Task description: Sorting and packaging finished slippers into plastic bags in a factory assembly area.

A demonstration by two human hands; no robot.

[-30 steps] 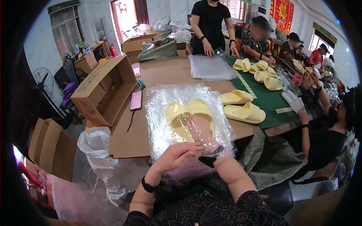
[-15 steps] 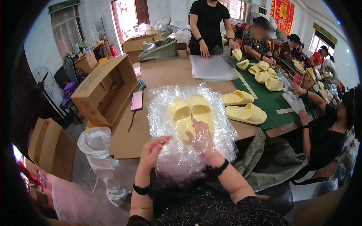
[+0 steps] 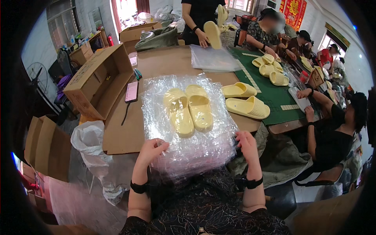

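A pair of pale yellow slippers (image 3: 188, 110) lies side by side inside a clear plastic bag (image 3: 188, 152) on the brown table (image 3: 172, 64). My left hand (image 3: 150, 150) grips the bag's near left edge. My right hand (image 3: 246, 144) holds its near right edge. The bag's open end hangs over the table edge toward my lap. Two more yellow slippers (image 3: 246, 100) lie loose just right of the bag, beside the green mat (image 3: 274, 92).
An open cardboard box (image 3: 98, 80) lies on its side at the left, with a pink phone (image 3: 131, 91) and cable beside it. A stack of clear bags (image 3: 213, 58) lies at the far side. Several people sit or stand around the table handling yellow slippers. A white bag (image 3: 92, 143) hangs at the left edge.
My right hand came out from over the slippers and moved to the bag's right edge. My left hand shifted to the left edge. The bag now lies spread flatter.
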